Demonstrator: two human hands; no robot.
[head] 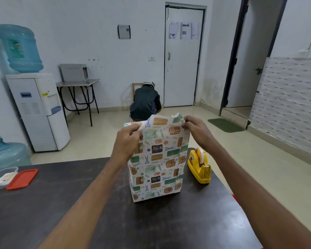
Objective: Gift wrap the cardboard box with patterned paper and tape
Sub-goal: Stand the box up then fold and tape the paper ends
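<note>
Dark table (34, 203) fills my view, and the box (156, 177) stands upright at its centre, sheathed in paper (160, 123). I see the left hand (127, 141) pinching the paper's top edge at 10 o'clock and the right hand (196, 130) pinching it at 2 o'clock; a dispenser (199, 166) sits just beside the box at 3 o'clock.

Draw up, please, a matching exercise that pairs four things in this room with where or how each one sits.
Things:
1. patterned paper
2. tape dispenser
3. red lid
4. water dispenser

Places or states:
A. white, off the table, with a blue water bottle on top
B. yellow, standing on the dark table to the right of the paper
C. top edge pinched by the left hand and the right hand
D. flat at the table's left end, beside a clear container

Pairs: 1-C, 2-B, 3-D, 4-A.
</note>
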